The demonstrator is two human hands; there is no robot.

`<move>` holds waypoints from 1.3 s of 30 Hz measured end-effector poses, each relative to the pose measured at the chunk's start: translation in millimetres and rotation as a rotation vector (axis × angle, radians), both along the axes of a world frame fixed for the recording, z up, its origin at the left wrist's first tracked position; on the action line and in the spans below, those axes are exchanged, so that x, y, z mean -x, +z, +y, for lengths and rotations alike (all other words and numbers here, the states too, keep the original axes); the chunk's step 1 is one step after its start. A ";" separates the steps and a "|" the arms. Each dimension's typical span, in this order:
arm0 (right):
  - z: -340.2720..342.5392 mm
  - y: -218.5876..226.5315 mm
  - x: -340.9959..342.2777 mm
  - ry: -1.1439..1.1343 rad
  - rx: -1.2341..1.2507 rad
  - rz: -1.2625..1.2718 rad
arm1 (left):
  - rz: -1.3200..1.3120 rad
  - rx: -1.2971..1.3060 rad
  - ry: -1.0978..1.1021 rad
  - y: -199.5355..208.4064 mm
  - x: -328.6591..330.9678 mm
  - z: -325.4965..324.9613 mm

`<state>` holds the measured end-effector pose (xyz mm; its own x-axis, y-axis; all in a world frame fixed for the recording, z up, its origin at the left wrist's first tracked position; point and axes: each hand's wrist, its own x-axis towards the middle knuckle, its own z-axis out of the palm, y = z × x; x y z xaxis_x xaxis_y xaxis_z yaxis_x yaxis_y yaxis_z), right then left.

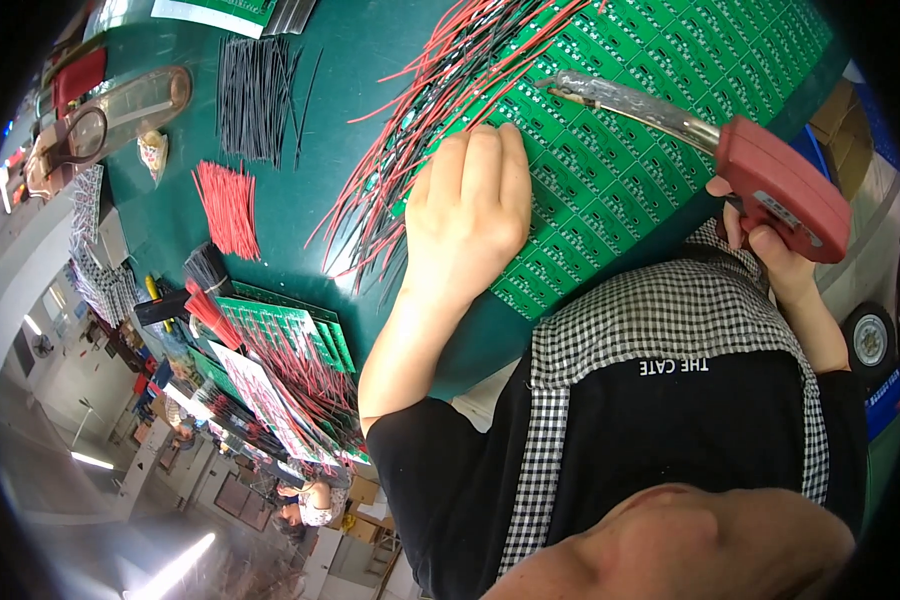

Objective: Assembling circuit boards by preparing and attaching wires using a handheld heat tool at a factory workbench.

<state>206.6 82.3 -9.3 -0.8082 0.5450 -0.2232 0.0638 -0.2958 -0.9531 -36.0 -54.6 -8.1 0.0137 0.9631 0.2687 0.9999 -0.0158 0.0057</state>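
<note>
Left hand [470, 210] flat atop green circuit panel [620, 170].

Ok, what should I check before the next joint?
1. Left hand steadying the wires on the board: ok, it rests on both.
2. Right hand gripping the iron: ok, closed on the red handle.
3. Tip on a pad: cannot tell; it is over the board beside the wires.
4. Fingers clear of the tip: ok, apart.
5. Tip hot and tinned: cannot tell.
6. Spare wire at hand: ok, red bundle and black bundle lie on the table.
</note>
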 end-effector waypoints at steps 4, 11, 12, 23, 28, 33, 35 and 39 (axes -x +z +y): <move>2.5 2.0 0.6 0.000 -0.018 0.005 | 0.008 -0.006 -0.003 -0.9 -0.6 -1.8; 4.1 5.3 4.2 -0.014 -0.011 -0.028 | 0.035 0.011 0.011 1.0 -0.6 -2.4; 4.1 5.0 4.0 -0.017 0.000 -0.030 | 0.039 0.012 0.017 1.6 0.0 -2.8; 3.1 2.4 0.0 0.011 0.015 -0.040 | -0.063 -0.044 0.026 1.2 0.1 -3.2; 1.1 4.0 0.8 -0.001 0.056 -0.028 | -0.031 -0.111 -0.040 1.9 -2.0 -2.5; 2.6 4.3 -1.5 -0.003 0.086 -0.019 | -0.024 -0.085 -0.032 4.4 -6.1 1.1; 2.3 3.8 -2.6 -0.008 0.088 -0.018 | -0.017 -0.065 -0.046 7.2 -8.9 -0.2; 1.9 2.9 -4.6 -0.009 0.072 0.000 | -0.030 0.017 -0.037 8.6 -10.4 -5.2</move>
<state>211.2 84.2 -6.4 -0.8033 0.5351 -0.2615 0.0603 -0.3637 -0.9296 -25.6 -59.8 0.6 0.0415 0.9666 0.2529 0.9980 -0.0522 0.0358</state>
